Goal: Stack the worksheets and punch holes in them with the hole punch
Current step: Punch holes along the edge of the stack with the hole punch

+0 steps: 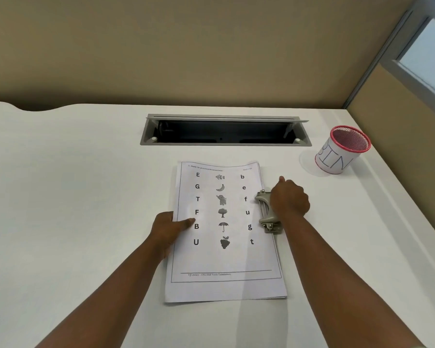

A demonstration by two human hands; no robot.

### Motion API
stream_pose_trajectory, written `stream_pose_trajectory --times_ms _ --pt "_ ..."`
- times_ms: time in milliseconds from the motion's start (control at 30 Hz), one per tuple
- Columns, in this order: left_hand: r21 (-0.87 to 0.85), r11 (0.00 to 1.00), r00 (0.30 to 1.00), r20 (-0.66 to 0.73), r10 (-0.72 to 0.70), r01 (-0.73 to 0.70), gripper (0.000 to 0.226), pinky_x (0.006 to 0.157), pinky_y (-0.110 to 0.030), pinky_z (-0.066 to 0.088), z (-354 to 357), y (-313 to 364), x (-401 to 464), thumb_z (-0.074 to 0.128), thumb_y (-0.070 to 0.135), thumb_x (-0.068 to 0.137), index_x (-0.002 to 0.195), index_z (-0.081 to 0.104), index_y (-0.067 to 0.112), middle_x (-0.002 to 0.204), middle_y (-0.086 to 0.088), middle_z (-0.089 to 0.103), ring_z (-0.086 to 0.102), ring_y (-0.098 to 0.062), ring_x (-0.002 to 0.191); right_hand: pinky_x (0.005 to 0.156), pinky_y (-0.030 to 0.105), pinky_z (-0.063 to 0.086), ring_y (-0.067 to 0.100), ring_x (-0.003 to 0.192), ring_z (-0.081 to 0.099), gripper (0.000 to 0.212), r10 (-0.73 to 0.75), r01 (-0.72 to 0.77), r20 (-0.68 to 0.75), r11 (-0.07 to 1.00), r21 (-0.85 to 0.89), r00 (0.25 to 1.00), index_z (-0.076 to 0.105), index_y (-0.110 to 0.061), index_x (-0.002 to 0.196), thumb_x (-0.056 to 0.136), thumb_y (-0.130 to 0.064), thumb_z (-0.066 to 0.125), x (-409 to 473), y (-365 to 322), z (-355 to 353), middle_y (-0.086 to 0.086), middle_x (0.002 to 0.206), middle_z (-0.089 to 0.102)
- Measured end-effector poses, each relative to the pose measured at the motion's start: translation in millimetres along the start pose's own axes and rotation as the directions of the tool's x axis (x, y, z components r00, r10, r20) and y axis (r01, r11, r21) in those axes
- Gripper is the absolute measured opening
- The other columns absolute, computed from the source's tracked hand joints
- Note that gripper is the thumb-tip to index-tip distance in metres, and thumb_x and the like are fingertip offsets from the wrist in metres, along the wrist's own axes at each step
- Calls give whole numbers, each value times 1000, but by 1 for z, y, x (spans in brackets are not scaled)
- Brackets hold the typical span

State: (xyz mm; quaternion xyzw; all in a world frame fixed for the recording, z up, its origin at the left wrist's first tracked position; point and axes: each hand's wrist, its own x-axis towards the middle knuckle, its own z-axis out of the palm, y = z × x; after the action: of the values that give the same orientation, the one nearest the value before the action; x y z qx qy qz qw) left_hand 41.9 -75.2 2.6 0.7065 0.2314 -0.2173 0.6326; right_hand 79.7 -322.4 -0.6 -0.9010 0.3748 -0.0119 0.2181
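A stack of worksheets (224,257) lies on the white desk (73,197), its top sheet printed with letters and small pictures. A grey metal hole punch (264,212) sits over the stack's right edge. My right hand (289,199) is curled over the punch's handle from the right and hides most of it. My left hand (168,228) holds the stack's left edge, with the thumb on top of the sheet near the letter B and the fingers hidden below.
A red-rimmed mesh cup (342,149) with a paper label reading BIN stands at the back right. An open cable tray (224,131) is sunk into the desk behind the sheets. Beige partition walls (186,46) close the back and right.
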Motion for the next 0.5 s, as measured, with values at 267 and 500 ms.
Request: stream_pose_trajectory --times_ms 267,500 --pt "1 1000 1000 0 -10 10 32 87 -52 53 -1 -1 1 71 4 77 107 64 -5 105 -26 67 65 -37 89 79 43 46 40 109 50 33 -45 38 -106 997 -72 993 43 0 122 99 -23 34 -7 5 12 22 123 46" --pt "-9 1000 1000 -6 -6 6 31 87 -50 53 0 -3 7 70 2 77 107 64 -7 105 -26 67 64 -35 87 68 39 45 38 104 51 30 -19 8 -138 996 -85 990 41 -3 118 88 -3 43 -1 8 20 20 121 44"
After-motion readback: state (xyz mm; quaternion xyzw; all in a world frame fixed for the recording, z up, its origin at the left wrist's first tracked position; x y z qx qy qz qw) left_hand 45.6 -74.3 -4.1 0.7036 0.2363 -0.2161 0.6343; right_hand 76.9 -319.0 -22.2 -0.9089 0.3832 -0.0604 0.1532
